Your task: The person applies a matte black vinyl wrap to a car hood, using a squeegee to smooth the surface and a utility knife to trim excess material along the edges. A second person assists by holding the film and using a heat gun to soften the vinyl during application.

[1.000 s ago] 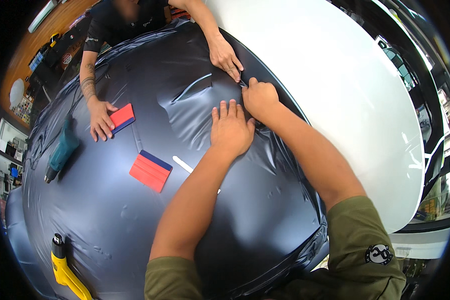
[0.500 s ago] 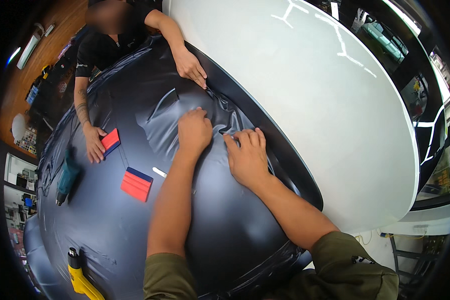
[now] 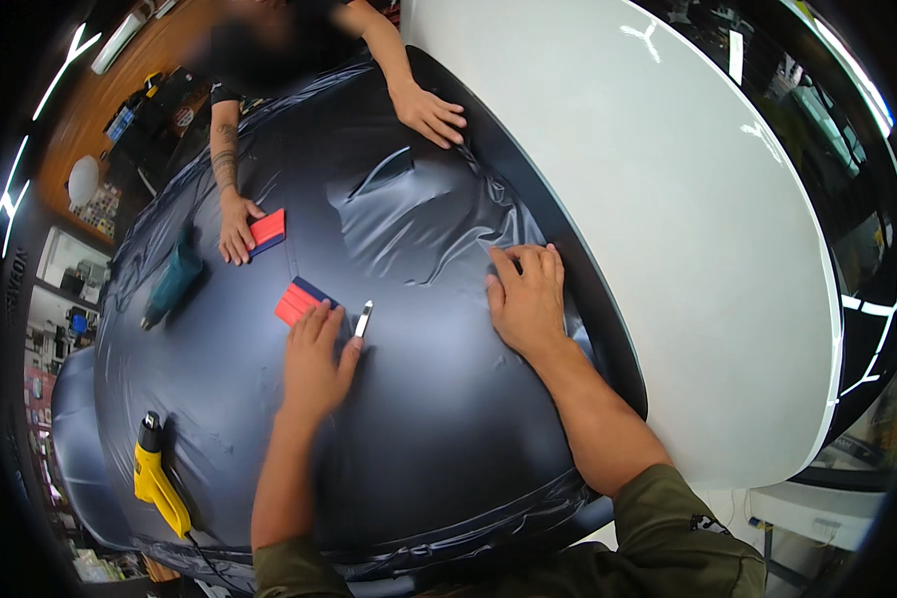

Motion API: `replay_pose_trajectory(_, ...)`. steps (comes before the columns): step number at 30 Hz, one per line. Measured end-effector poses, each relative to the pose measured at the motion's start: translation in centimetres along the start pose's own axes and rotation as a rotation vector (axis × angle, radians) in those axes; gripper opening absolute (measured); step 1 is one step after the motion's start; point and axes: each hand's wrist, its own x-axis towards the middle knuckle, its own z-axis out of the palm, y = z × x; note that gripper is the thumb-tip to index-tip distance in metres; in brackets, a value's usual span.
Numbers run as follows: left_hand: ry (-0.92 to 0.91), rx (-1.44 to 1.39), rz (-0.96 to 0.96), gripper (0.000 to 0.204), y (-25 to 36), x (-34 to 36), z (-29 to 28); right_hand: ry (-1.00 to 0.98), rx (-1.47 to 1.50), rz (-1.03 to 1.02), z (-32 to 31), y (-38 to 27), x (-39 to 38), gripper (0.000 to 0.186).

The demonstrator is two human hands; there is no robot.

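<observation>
Dark satin film (image 3: 439, 389) covers a broad curved panel, with loose wrinkles (image 3: 468, 224) near its far right edge. My right hand (image 3: 530, 299) lies on the film beside those wrinkles, fingers slightly bent and apart. At centre left, my left hand (image 3: 314, 364) reaches its fingertips onto a red squeegee (image 3: 297, 301) with a dark blue edge. The left thumb is near the lower end of a slim, silvery cutter-like tool (image 3: 365, 317); I cannot tell whether it touches. Across the panel, a co-worker's hand (image 3: 236, 227) rests by a second red squeegee (image 3: 269, 231).
A yellow heat gun (image 3: 157, 478) lies at the lower left, and a teal heat gun (image 3: 176, 277) lies farther up. The co-worker's other hand (image 3: 429, 112) touches the film near a large pale curved surface (image 3: 648, 239) on the right.
My left hand has left the wrinkled film and moved down and left to the red squeegee. My right hand stays at the film edge. The whole view has shifted.
</observation>
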Motion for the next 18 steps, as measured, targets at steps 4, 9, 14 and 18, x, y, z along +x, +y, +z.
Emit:
replay_pose_trajectory(4,0.026,-0.021,-0.077,0.029,2.5,-3.2,0.0,0.004,-0.005,-0.017,0.2,-0.2,0.0,0.039)
replay_pose_trajectory(9,0.132,-0.209,-0.264,0.013,3.2,-4.4,1.6,0.021,-0.025,-0.039,0.3,-0.3,-0.7,0.038)
replay_pose_trajectory(14,0.389,-0.713,-0.549,0.018,0.3,-4.9,2.4,-0.007,0.042,-0.111,0.3,-2.0,-1.3,0.034)
replay_pose_trajectory(18,0.409,-0.949,-0.685,0.024,-0.7,-5.3,2.9,-0.053,0.026,-0.157,0.2,-2.4,-1.9,0.032)
